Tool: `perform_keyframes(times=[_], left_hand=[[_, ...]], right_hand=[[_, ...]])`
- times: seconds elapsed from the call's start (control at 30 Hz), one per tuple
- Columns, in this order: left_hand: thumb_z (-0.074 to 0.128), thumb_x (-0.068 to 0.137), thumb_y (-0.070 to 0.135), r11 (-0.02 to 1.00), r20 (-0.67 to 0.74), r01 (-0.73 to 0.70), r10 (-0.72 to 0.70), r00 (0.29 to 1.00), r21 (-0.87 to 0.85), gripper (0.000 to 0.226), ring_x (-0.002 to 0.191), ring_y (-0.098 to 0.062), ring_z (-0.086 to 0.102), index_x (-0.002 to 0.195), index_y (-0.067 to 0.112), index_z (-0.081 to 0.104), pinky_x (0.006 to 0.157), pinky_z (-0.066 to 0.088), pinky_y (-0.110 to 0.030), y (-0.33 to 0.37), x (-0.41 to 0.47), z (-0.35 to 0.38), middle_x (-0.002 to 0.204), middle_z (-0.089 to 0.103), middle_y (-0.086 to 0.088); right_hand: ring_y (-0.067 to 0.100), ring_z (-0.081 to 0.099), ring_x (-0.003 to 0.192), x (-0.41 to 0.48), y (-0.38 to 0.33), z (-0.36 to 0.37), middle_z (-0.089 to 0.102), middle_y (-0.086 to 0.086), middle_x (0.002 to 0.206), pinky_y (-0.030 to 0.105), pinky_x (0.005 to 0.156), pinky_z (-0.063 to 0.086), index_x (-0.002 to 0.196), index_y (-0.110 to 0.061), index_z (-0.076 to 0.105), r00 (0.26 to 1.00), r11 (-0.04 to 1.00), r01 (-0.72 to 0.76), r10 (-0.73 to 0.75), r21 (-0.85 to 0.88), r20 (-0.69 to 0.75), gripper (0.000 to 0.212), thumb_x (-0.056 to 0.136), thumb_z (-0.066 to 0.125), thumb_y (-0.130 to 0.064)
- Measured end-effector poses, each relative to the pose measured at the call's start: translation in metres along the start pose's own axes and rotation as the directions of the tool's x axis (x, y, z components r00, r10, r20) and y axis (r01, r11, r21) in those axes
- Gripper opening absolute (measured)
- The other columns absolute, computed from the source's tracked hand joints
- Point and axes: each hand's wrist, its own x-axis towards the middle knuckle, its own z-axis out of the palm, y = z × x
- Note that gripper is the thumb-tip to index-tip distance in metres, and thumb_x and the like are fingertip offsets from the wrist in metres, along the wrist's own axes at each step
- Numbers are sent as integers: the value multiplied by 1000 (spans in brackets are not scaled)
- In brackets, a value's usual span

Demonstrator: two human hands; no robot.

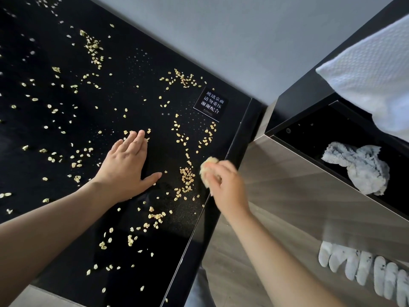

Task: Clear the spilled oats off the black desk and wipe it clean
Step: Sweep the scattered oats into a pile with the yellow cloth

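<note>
Cleanup barely begun: oats [187, 180] litter the black desk [161, 151] from 6 round to 12 o'clock.
The left hand [130, 160] lies flat on the glass, fingers straight. At its 3 o'clock, the right hand [218, 176] curls round a clump of oats by the desk's edge. A grey cloth [356, 167] at the frame's 3 o'clock lies off the desk, so wiping looks yet to come.

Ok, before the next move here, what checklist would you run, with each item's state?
1. Right hand grips a handful of oats: ok.
2. Left hand lies flat on the black desk, holding nothing: ok.
3. Desk free of loose oats: not ok, many lie scattered.
4. Wiping cloth available: ok, a crumpled grey cloth lies in the open black box beside the desk.
5. Box meant for the oats: cannot tell.
</note>
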Motion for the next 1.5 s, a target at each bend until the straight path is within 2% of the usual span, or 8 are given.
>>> perform_keyframes(times=[0.17,0.3,0.53,0.63,0.93,1.1,1.3,1.5], left_hand=[[41,85,67,1000,1,-11,11,1000,-7,94,149,-25,2,150,2,22,121,7,-39,-2,2,-4,161,2,-10],[28,80,75,1000,-13,-14,14,1000,19,101,148,-28,11,147,-1,30,119,12,-41,-3,-2,0,160,11,-13],[14,72,77,999,-17,-26,26,1000,22,108,148,-26,11,148,1,29,119,12,-40,0,0,1,160,12,-11],[15,74,77,999,-28,-27,28,999,31,107,148,-26,11,148,1,29,119,12,-40,0,4,2,160,13,-10],[17,76,77,1000,-13,-1,1,1000,24,105,148,-26,8,148,1,27,120,11,-40,-4,6,10,160,10,-11],[36,84,69,1000,-5,-8,8,1000,5,95,149,-24,0,150,3,19,120,5,-37,-2,4,3,161,0,-10],[39,84,68,999,-29,-37,37,999,1,96,149,-25,1,150,2,19,120,6,-39,-1,2,-1,161,2,-11],[31,81,74,997,-83,-65,68,994,39,100,148,-27,10,147,0,27,119,12,-43,-11,4,0,160,11,-14]], right_hand=[[1,56,90,5,-6,-24,61,-5,101,5,75,38,106,-16,71,981,968,-89,126,234,-150,21,91,58,-10],[13,57,98,66,10,-53,62,-1,110,12,79,38,109,-17,69,930,984,-151,173,95,-324,24,91,54,-11],[27,54,112,145,25,-64,53,8,126,30,86,42,118,-14,62,946,939,-223,142,-263,-292,27,95,50,-9],[28,49,116,160,33,-58,49,11,130,29,87,40,125,-13,57,945,892,-301,232,-336,-229,33,95,48,-7],[25,53,97,43,22,-16,56,4,112,33,84,47,110,-13,69,1000,964,12,-15,-266,-9,31,89,50,-2],[-3,52,91,-3,-14,-17,55,-13,103,4,74,38,108,-20,72,973,995,-83,69,59,219,27,94,52,-9],[11,56,99,50,5,-43,60,-2,113,22,86,45,110,-16,70,957,984,-147,168,105,-238,26,91,55,-8],[14,50,111,49,8,5,54,-3,124,19,94,36,115,-17,68,936,984,-180,176,18,-306,28,90,58,-10]])
